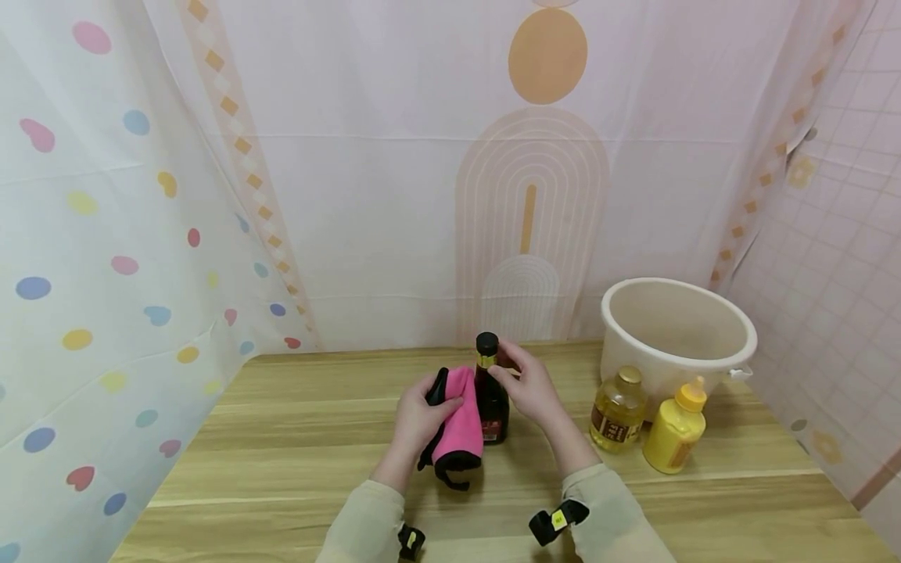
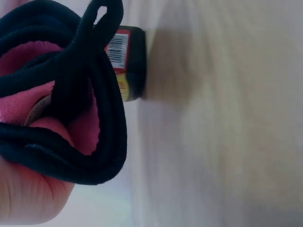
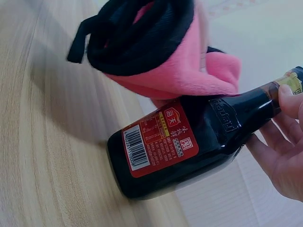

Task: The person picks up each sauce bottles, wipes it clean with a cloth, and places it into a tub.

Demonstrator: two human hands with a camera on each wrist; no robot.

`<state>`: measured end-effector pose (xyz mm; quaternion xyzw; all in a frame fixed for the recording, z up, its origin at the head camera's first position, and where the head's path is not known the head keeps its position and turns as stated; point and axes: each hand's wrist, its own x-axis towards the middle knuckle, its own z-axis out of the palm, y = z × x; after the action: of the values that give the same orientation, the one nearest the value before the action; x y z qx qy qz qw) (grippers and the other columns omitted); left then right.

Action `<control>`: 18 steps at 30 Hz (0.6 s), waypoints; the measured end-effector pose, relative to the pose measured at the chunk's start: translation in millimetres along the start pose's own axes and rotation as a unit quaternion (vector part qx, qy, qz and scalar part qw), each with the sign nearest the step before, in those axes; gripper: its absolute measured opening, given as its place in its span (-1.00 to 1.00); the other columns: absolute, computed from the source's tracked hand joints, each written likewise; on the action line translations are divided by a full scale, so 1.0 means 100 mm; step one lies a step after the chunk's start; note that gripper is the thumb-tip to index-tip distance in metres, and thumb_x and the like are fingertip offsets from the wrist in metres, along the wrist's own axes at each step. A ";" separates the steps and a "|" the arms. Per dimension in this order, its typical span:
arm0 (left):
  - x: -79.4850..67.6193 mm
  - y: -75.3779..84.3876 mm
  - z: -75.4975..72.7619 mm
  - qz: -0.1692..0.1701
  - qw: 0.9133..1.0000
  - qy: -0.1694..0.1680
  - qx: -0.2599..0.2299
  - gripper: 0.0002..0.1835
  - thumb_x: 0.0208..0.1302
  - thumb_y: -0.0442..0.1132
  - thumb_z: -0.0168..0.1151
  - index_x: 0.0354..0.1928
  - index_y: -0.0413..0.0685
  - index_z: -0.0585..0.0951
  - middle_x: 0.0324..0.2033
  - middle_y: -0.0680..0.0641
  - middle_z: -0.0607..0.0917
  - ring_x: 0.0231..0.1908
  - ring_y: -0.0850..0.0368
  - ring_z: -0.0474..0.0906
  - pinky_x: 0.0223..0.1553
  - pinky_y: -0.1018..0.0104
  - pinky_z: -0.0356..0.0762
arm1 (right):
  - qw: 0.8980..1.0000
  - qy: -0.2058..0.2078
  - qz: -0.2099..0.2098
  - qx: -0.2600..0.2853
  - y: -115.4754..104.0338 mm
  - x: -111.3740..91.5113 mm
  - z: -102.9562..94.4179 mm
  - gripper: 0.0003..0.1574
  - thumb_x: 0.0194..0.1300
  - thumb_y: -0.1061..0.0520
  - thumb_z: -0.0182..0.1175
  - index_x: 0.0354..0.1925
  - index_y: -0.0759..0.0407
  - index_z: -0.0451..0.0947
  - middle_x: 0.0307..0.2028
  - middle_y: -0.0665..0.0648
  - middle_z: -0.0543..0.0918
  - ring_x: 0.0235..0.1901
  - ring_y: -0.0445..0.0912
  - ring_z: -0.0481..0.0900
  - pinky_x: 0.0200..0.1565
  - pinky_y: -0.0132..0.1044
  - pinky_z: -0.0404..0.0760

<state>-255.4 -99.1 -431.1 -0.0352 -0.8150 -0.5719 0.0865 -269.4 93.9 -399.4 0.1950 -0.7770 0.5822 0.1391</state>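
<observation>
My left hand [image 1: 415, 418] grips a bunched pink cloth [image 1: 462, 426] with black edging and a black loop, the thumb lying across its front. Close against the cloth's right side, a dark soy sauce bottle [image 1: 496, 407] stands upright on the table, with a black cap and a gold neck band. The fingers and thumb of my right hand [image 1: 531, 391] hold its neck. A red label with a barcode faces the right wrist view, where the cloth [image 3: 189, 78] covers part of the bottle [image 3: 208, 120]. Folds of the cloth [image 2: 111, 142] hide most of my left fingers.
On the right of the wooden table [image 1: 296, 438] are an oil bottle [image 1: 618, 410] with a gold cap and a yellow squeeze bottle [image 1: 676, 430]. Behind them stands a cream bucket [image 1: 633, 344]. Patterned curtains [image 1: 380, 234] hang behind the table and at both sides.
</observation>
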 end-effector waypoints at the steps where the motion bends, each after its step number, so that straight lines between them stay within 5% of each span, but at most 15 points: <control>1: -0.01 -0.02 0.00 -0.005 1.000 -0.001 0.007 -0.67 0.10 -0.27 0.49 -0.09 -0.21 0.67 -0.20 -0.14 0.70 -0.21 0.01 0.59 -0.11 0.07 0.58 | 1.000 0.002 0.002 -0.001 -0.01 0.00 0.00 -0.49 0.32 0.40 0.21 0.23 0.40 0.46 -0.06 0.36 0.64 0.01 0.20 0.57 0.11 0.13 0.50; 18: 0.06 -0.19 0.03 -0.017 0.995 -0.025 0.096 -0.71 0.00 -0.32 0.52 -0.21 -0.23 0.69 -0.27 -0.14 0.71 -0.23 -0.02 0.59 -0.10 0.03 0.57 | 1.000 -0.005 -0.016 -0.006 0.04 -0.01 -0.02 -0.49 0.33 0.36 0.22 0.24 0.36 0.47 -0.03 0.32 0.64 0.01 0.17 0.58 0.12 0.11 0.50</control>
<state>-264.6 -102.6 -448.6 -0.0272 -0.8684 -0.4915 0.0591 -270.6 96.7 -402.4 0.2092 -0.7779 0.5744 0.1453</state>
